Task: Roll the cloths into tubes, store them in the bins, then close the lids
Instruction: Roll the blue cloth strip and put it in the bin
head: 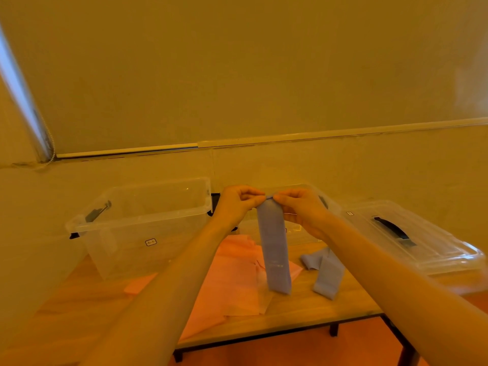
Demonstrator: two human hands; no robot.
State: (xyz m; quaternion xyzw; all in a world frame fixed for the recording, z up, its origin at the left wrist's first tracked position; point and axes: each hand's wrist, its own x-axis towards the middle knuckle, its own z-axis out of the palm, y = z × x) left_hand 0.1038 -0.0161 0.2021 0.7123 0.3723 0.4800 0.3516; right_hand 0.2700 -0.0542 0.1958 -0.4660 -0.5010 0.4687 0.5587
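Two hands raised at centre: left hand (239, 204) and right hand (301, 210) both pinch top edge of blue cloth strip (273, 247), which hangs down over table (330, 310). One more blue cloth (326, 273) lies at 4 o'clock from it. Pink cloths (232, 281), count unclear, spread beneath. Two clear bins: open bin (142, 223) at 9 o'clock, second bin (303, 228) behind hands. One lid (412, 233) at 3 o'clock.

Dim, heavy amber cast over my whole view, cool daylight leaking through a slit at the blind's left edge (18, 83), soft glare on the clear lid (412, 233), my forearms blurred, wide-angle bending at the edges
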